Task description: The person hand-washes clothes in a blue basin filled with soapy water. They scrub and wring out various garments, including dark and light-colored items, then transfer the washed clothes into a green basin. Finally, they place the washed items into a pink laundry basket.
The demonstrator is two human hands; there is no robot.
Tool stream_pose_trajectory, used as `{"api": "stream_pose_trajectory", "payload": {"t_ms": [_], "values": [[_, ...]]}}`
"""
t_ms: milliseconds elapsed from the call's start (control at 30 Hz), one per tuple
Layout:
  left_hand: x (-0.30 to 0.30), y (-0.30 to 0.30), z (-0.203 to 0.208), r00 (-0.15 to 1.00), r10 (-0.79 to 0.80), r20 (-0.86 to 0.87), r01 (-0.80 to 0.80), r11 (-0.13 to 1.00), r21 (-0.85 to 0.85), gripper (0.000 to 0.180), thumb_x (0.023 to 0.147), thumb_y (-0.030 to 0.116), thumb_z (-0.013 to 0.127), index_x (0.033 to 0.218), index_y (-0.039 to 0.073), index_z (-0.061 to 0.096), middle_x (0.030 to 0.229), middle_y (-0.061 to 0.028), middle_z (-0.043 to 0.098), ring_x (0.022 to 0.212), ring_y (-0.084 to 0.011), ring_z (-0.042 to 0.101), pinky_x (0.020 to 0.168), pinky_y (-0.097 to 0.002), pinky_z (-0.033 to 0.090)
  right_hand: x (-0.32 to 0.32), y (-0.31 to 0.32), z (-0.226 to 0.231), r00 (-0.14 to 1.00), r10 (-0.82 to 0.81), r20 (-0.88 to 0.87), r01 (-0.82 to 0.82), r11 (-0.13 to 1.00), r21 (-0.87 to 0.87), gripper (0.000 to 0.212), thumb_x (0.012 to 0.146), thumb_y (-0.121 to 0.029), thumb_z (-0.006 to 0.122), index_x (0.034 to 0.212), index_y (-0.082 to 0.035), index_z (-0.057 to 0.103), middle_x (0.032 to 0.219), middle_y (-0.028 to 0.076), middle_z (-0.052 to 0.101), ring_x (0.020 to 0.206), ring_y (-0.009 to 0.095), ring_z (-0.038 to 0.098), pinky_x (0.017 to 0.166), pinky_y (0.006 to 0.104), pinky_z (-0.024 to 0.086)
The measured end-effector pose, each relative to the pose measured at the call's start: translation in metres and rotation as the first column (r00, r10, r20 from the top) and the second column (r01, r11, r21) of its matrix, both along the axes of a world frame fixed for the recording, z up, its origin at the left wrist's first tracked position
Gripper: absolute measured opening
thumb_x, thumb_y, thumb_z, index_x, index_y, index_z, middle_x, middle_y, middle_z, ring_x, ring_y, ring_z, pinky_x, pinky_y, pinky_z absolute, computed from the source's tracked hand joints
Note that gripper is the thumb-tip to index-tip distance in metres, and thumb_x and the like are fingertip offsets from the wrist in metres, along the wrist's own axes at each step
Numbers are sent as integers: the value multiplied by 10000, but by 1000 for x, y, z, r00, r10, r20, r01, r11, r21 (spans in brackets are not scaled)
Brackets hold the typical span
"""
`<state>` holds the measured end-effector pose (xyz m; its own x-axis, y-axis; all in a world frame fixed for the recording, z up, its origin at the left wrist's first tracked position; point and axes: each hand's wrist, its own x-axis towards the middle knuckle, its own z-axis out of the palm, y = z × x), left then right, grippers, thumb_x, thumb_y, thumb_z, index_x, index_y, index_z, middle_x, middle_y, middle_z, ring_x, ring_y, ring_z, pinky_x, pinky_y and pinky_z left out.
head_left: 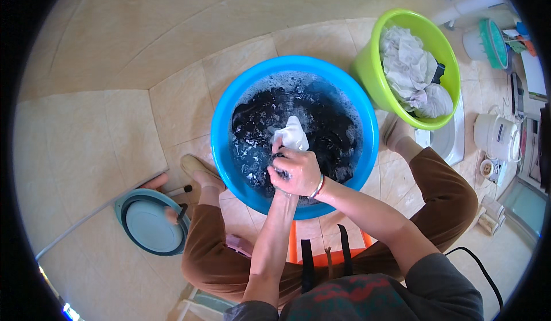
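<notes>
Over the middle of a blue tub point(220, 149), both of my hands are pressed together around a small white cloth point(294, 134). Its pale end sticks out beyond the fingers, and some dark material shows between them. My right hand point(301, 170), with a bracelet at the wrist, lies on top with its fingers curled. Beneath it is my left hand point(278, 145), mostly covered, closed on the same cloth. Dark fabric point(261, 120) soaks around them in sudsy water.
A lime-green basin point(373, 62) holding crumpled white laundry point(404, 62) stands at the far right of the tub. To the left, a grey-green basin point(150, 226) rests on the tiled floor. A white bucket point(495, 137) is farther right. My legs straddle the tub.
</notes>
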<state>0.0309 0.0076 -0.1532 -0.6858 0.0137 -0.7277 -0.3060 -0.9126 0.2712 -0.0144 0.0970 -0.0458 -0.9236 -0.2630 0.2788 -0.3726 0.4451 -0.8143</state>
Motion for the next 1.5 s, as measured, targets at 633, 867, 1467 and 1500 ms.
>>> {"api": "stream_pose_trajectory", "payload": {"t_ms": [633,867,1467,1500], "values": [[-15,-4,-22,800,-505,323,321,-94,-942,895,804,137,755,1524,213,228,1343,-253,376,1209,-443,435,1045,-460,381,-30,84,-125,997,70,36,-76,748,659,516,826,-335,682,1320,-286,544,1336,125,450,1132,304,459,877,440,410],[-15,-31,-115,761,-540,359,613,419,-670,722,833,28,652,1476,129,339,1150,-123,611,980,-201,613,848,-332,507,-44,49,-182,840,26,541,-438,621,650,365,876,-232,598,1240,-217,587,1209,132,565,1130,321,572,908,523,447],[-10,-16,17,980,-127,-156,153,974,169,584,943,543,433,1318,101,504,1274,-79,559,1140,-263,552,996,-412,452,39,18,21,882,470,-36,-449,860,243,270,777,-421,687,905,-188,645,930,27,483,871,209,474,710,369,349],[-6,-18,20,983,-117,-142,140,977,164,571,944,529,433,1314,101,506,1270,-80,561,1138,-262,553,994,-410,453,38,15,25,912,402,-79,-374,896,240,258,765,-429,697,870,-198,650,926,20,482,875,212,474,708,376,346]]}}
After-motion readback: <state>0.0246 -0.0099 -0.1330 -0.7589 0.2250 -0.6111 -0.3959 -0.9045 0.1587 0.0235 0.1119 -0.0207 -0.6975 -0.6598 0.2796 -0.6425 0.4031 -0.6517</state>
